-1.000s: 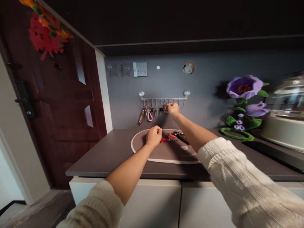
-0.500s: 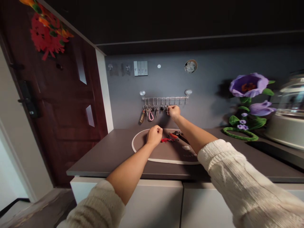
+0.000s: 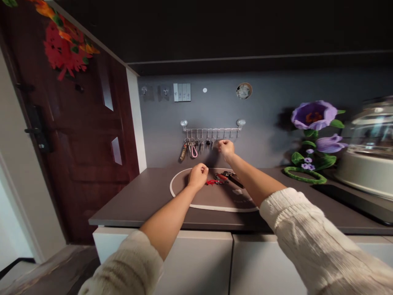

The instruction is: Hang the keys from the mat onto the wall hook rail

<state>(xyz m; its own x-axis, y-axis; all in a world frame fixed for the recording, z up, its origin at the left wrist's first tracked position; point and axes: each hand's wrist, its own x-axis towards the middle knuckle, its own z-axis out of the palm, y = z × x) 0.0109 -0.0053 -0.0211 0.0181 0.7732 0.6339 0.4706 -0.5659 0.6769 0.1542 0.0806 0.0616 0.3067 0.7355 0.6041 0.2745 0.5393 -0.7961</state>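
Note:
My right hand (image 3: pixel 226 150) is raised at the wall below the hook rail (image 3: pixel 211 130), its fingers slightly apart and nothing visible in them. Just left of its fingertips, a key on a ring (image 3: pixel 213 142) hangs from a hook. Farther left hang several more keys, with a pink carabiner (image 3: pixel 194 152) and a brown strap tag (image 3: pixel 183 151). Over the mat (image 3: pixel 211 207) my left hand (image 3: pixel 198 177) is closed, its fingers curled inward; whatever it may hold is hidden. Beside it on the mat lie a red tasselled key charm (image 3: pixel 211 182) and a dark bunch of keys (image 3: pixel 227 174).
At the right stand a purple knitted flower (image 3: pixel 315 114) with a green base and a white appliance (image 3: pixel 362 164) with a clear top. A black flat object (image 3: pixel 353 200) lies in front. A dark cabinet (image 3: pixel 230 32) overhangs the counter (image 3: pixel 129 196).
My right hand has come off the key ring at the hook and shifted slightly right; the key now hangs free. My left hand stays nearly still. The view has shifted a little.

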